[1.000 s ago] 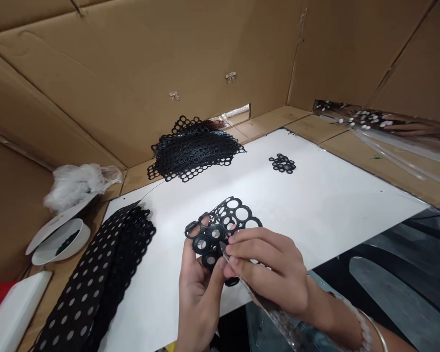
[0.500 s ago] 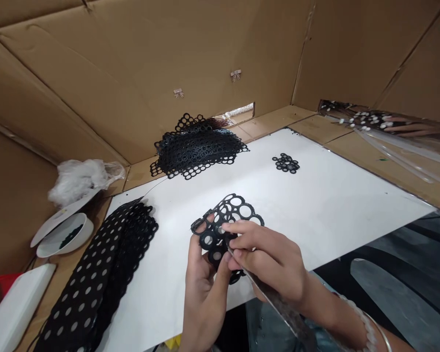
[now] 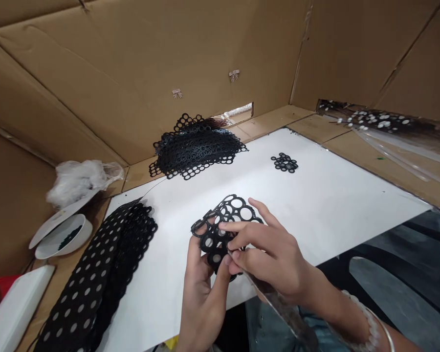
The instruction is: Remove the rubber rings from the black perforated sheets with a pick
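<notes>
A piece of black ring mesh (image 3: 246, 212) is held up over the white board (image 3: 330, 195). My left hand (image 3: 205, 293) grips its lower left side, thumb in front and fingers behind. My right hand (image 3: 271, 249) is closed on a long, thin, dark metal tool (image 3: 275, 298), whose tip meets the mesh near my left thumb. Some right fingers stretch over the rings. A small cluster of black rings (image 3: 285, 163) lies on the board to the right. What lies between the fingertips is too small to tell.
Stacked black ring mesh (image 3: 198, 149) lies at the back by the cardboard wall (image 3: 146, 63). On the left are a dotted black fabric bundle (image 3: 82, 293), a white bowl (image 3: 84, 234), a plastic bag (image 3: 77, 181) and a white box (image 3: 22, 303). White-tipped strands (image 3: 381, 120) lie back right.
One finger of my right hand has lifted and spread away above the mesh. The person's hand seen among the white-tipped strands at the right no longer shows.
</notes>
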The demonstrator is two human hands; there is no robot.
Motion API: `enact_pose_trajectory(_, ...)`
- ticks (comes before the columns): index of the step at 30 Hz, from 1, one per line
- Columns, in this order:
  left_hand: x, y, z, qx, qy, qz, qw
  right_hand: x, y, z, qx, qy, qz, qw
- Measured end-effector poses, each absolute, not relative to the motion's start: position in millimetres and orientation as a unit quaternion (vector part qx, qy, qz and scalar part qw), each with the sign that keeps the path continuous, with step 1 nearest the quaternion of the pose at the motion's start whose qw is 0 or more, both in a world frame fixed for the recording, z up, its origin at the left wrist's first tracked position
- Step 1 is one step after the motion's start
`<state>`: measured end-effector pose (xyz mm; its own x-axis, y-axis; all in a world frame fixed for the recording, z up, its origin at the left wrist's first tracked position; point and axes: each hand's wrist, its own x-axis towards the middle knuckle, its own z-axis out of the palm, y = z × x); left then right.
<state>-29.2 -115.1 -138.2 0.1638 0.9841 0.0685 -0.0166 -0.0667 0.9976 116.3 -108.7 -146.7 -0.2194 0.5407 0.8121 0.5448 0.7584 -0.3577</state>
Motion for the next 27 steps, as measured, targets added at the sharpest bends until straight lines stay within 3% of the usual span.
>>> enact_pose_trajectory(11, -22.1, -119.5, -129.2, 0.459, 0.487, 0.486, 0.562, 123.2, -106.2, -145.4, -0.311, -0.827, 0.082, 0.462)
enact_pose_trajectory(27, -18.9, -119.7, -122.5, 0.452, 0.483, 0.508, 0.551, 118.9, -104.1, -136.1, -0.312, -0.783, -0.021, 0.538)
